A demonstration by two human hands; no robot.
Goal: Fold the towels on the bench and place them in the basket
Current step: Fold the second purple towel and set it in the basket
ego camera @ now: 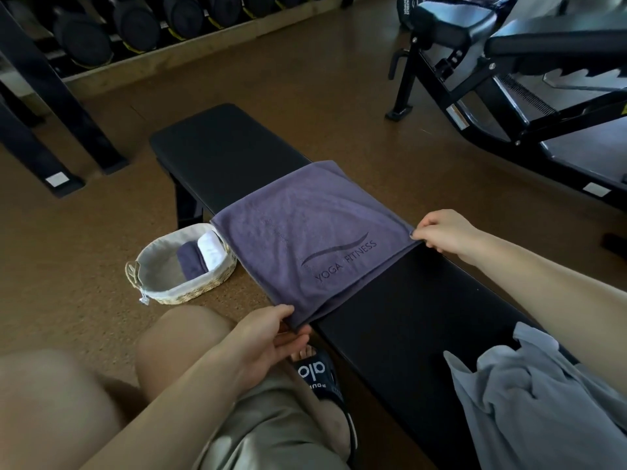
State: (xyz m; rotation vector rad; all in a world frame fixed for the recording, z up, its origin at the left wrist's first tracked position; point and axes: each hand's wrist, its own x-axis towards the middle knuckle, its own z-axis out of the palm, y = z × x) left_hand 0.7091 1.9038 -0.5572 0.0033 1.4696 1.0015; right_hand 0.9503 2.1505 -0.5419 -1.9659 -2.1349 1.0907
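A purple towel [305,239] printed "YOGA FITNESS" lies flat across the black bench [230,144]. My left hand [271,334] pinches its near left corner, which hangs over the bench's edge. My right hand [444,232] pinches its near right corner at the bench's far side. A crumpled light blue-grey towel [529,395] sits on the bench close to me at the right. The woven basket [149,262] with a pale liner stands on the floor left of the bench, holding a folded purple towel [191,259] and a folded white towel [213,247].
My knees and a sandalled foot [319,374] are at the near left beside the bench. A dumbbell rack [142,25] runs along the back left. A black weight machine [509,79] fills the upper right. Brown floor surrounds the bench.
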